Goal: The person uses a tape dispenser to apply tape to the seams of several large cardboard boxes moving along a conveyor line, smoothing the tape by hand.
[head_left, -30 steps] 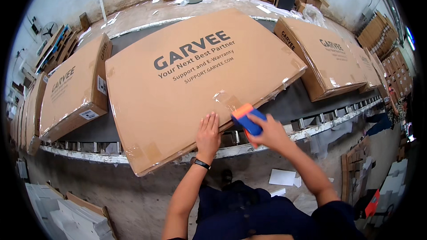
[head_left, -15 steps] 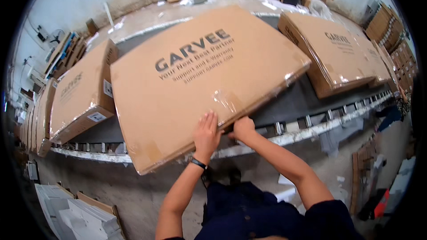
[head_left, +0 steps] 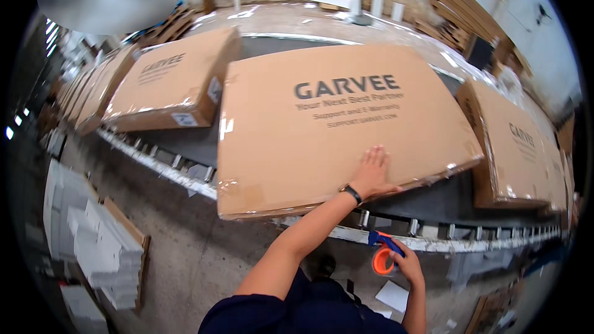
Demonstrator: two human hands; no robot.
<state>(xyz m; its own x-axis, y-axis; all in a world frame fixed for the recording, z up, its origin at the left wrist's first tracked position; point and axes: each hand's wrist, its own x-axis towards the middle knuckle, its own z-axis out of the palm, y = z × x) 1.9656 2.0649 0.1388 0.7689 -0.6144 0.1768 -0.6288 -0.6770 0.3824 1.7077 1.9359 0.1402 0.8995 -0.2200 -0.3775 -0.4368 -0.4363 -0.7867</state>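
Note:
A large, flat cardboard box (head_left: 278, 148) with dark printing on top and clear tape at its edges lies askew on a conveyor. My left hand (head_left: 374, 173) rests flat on the top of it, close to the near edge, fingers spread. In my right hand (head_left: 408, 263) is a tape dispenser (head_left: 396, 246) with a blue handle and an orange ring. It is held in front of the conveyor's near rail, apart from the box.
More cardboard boxes stand on the conveyor to the left (head_left: 170, 80) and right (head_left: 513, 142). A white rail (head_left: 427, 242) with rollers runs along its near side. Stacked white panels (head_left: 105, 253) are on the floor at lower left. Scrap cardboard (head_left: 461, 15) leans against the far wall.
My right hand has left the box's near edge and now holds the tape dispenser. My left hand lies flat on the box top, fingers more spread. The view has shifted, putting the box farther right.

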